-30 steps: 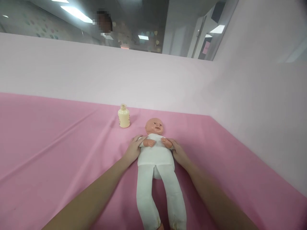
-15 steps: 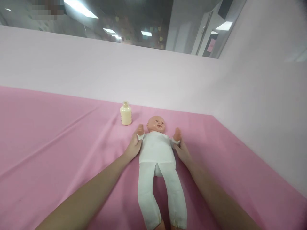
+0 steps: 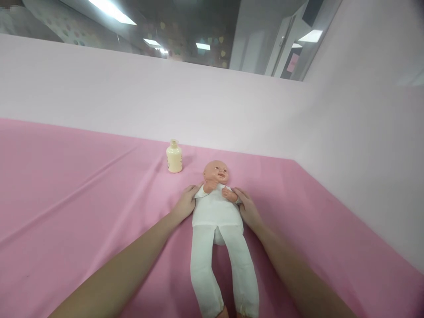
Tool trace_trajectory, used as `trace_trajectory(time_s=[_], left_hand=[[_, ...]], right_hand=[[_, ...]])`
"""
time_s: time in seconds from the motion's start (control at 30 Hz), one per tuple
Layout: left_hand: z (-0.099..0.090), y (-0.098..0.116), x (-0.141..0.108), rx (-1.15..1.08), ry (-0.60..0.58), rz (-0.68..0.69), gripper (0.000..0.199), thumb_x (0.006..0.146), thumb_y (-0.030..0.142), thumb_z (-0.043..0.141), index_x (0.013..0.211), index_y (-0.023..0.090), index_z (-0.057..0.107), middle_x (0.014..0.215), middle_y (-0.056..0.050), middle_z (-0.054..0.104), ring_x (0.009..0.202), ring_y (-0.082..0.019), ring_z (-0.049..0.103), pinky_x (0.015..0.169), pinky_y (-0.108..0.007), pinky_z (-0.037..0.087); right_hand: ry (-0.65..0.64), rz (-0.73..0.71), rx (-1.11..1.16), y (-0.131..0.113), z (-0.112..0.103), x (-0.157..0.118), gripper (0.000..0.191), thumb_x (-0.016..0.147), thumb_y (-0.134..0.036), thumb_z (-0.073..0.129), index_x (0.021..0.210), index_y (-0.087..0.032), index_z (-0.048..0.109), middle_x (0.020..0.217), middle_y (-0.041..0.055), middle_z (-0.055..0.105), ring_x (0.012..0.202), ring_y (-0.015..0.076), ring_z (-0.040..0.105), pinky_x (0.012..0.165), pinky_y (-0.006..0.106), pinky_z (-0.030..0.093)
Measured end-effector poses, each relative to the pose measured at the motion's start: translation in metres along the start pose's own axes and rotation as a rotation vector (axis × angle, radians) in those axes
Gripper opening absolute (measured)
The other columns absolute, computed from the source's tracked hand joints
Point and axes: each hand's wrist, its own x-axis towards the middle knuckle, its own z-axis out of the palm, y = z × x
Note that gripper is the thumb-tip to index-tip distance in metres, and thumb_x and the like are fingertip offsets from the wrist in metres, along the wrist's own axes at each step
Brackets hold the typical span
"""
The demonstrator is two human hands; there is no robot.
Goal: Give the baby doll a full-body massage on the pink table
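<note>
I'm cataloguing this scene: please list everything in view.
Bald plastic baby doll: one, white clothing, face up, centre
Rounded glossy bottle: one, pale yellow, upright, left beyond doll
Smooth covered surface: one, pink, under both
Plain walls: two, white, behind and right
Glassy panel: one, dark grey, above back wall
Rectangular lights: several, white, in panel
Small rectangle: one, pink, panel's right end
Left hand: one, bare, at doll's arm
Right hand: one, bare, at doll's other arm
Forearms: two, bare, lower left and right
</note>
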Motion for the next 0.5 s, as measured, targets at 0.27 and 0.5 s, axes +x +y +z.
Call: trace_trajectory(time_s=[0.27,0.5], left_hand=[[0.001,-0.004,-0.001,0.049,-0.019,0.002,0.076,0.074,0.002,0.035,0.146,0.027,0.036,0.127,-0.008,0.051,0.121,-0.023,0.045,0.107,-0.044,0.035],[0.000,-0.003,-0.002,-0.257,0.152,-0.091,0.056,0.089,0.030,0.049,0.142,0.022,0.031,0.137,-0.010,0.046,0.128,-0.022,0.042,0.110,-0.042,0.033]], right_hand=[[0.024,-0.019,0.000,-0.005,0.001,0.002,0.060,0.081,-0.012,0.033,0.137,-0.024,0.049,0.137,0.0027,0.043,0.129,0.0127,0.040,0.117,0.033,0.032],[0.156,0.180,0.201,0.014,0.001,0.005,0.058,0.083,-0.028,0.046,0.140,-0.020,0.040,0.128,0.0073,0.051,0.116,0.0179,0.053,0.102,0.036,0.047]])
